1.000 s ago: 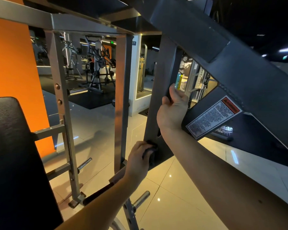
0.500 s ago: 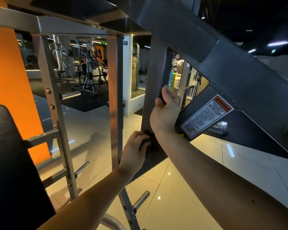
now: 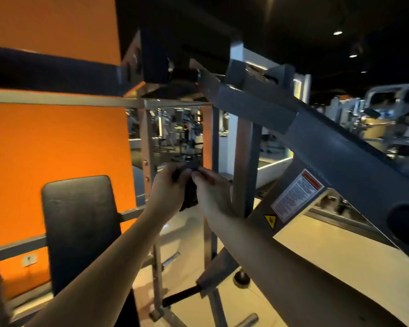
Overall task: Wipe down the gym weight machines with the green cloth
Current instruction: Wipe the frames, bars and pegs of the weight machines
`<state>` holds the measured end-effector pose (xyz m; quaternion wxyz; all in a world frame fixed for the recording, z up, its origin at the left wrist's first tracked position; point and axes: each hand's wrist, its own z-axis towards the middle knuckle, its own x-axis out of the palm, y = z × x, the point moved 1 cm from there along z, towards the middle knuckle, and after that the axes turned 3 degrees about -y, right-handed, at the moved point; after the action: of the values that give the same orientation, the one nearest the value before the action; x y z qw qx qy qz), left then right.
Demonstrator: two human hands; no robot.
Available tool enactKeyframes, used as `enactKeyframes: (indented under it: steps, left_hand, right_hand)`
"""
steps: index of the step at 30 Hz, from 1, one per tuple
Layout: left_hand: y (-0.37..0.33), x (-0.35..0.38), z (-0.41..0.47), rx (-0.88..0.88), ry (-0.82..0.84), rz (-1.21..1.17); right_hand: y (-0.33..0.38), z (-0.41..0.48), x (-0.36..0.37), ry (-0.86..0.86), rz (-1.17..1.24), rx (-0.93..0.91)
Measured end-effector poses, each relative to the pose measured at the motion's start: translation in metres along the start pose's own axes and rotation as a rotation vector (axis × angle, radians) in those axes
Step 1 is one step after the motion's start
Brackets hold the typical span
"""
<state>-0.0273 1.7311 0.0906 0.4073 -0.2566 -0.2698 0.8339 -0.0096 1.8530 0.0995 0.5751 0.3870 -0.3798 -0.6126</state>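
Note:
The cloth looks dark in this dim light and hangs bunched between my two hands in front of me. My left hand pinches its upper left part. My right hand pinches its upper right part, fingertips almost meeting the left ones. Both hands are in mid-air, off the weight machine. The machine's grey slanted arm with a white and red warning label runs down to the right. Its grey upright post stands just right of my right hand.
A black back pad stands at lower left before an orange wall. A silver frame with weight pegs stands behind my hands. A black-handled bar sticks out low. More machines fill the far right background.
Both hands have left the dark upright post and come together in mid-air with the cloth between them. The view has swung up and back, showing the pad and wall.

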Motion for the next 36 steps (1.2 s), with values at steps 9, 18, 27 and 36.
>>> enactKeyframes:
  steps: [9,18,27,36]
  left_hand:
    - [-0.046,-0.109,-0.045,-0.118,-0.135,0.234]
    - [-0.086,-0.221,-0.089,-0.164,-0.454,0.431]
    - [-0.125,-0.302,-0.102,-0.119,-0.649,0.529]
    - [-0.165,-0.36,-0.122,-0.155,-0.712,0.686]
  right_hand:
    - [0.031,-0.044,0.044,0.313,0.174,-0.026]
    - [0.061,-0.099,0.118,0.527,0.349,-0.034]
    - [0.122,-0.153,0.193,0.786,0.666,0.013]
    - [0.169,-0.196,0.248,0.788,0.815,0.111]
